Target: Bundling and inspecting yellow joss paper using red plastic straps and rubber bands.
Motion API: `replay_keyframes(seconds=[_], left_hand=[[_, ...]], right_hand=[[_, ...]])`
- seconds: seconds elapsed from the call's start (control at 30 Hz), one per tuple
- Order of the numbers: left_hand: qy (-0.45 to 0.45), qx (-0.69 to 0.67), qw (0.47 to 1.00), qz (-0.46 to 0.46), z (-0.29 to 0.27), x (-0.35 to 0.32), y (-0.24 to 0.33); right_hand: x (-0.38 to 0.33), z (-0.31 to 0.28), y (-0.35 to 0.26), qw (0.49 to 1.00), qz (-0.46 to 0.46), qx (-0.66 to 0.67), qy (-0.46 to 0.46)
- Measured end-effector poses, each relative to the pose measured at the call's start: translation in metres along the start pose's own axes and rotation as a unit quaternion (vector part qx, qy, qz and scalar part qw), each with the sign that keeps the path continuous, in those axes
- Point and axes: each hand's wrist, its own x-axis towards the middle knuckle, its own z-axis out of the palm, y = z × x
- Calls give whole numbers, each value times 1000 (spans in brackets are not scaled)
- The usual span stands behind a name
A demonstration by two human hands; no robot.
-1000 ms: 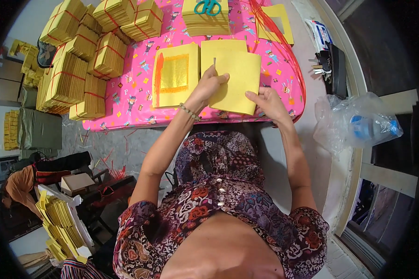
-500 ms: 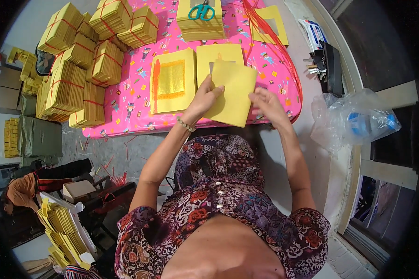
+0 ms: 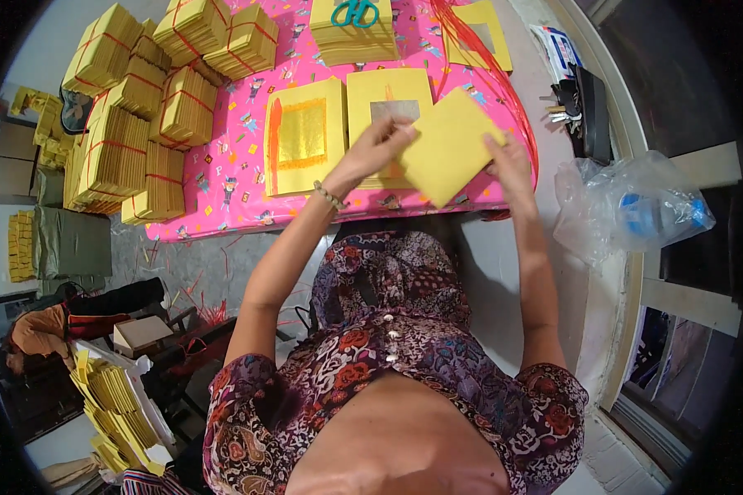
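Observation:
A folded-looking yellow paper sheet (image 3: 454,148) is tilted above the near edge of the pink table. My left hand (image 3: 377,150) pinches its left side, a beaded bracelet on the wrist. At its right edge, my right hand (image 3: 512,165) has thumb and fingers closed on the paper. Partly hidden under the left hand lies a yellow paper stack with a silver square (image 3: 395,110). Left of that sits another yellow stack, whose top bears a gold square (image 3: 303,135) and an orange-red streak.
Bundles of yellow paper tied with red string (image 3: 186,107) fill the table's left side. Teal scissors (image 3: 355,12) rest on a tall yellow stack at the back. Red strands (image 3: 504,82) hang along the right edge, near keys (image 3: 560,114) and a clear plastic bag (image 3: 636,202).
The yellow sheet has moved right and turned clockwise, uncovering more of the silver-square stack. My right hand has shifted right and now grips the sheet's edge.

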Motion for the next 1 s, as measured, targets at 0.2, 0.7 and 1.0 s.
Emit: replay_keyframes(seconds=[0.2, 0.7, 1.0], left_hand=[[136, 209, 963, 102, -18, -15, 1], [45, 488, 848, 203, -13, -35, -25], [50, 481, 852, 202, -14, -37, -26]], right_hand=[[15, -53, 24, 968, -23, 68, 239], [1, -17, 2, 715, -320, -582, 218], [-5, 56, -8, 766, -356, -519, -130]])
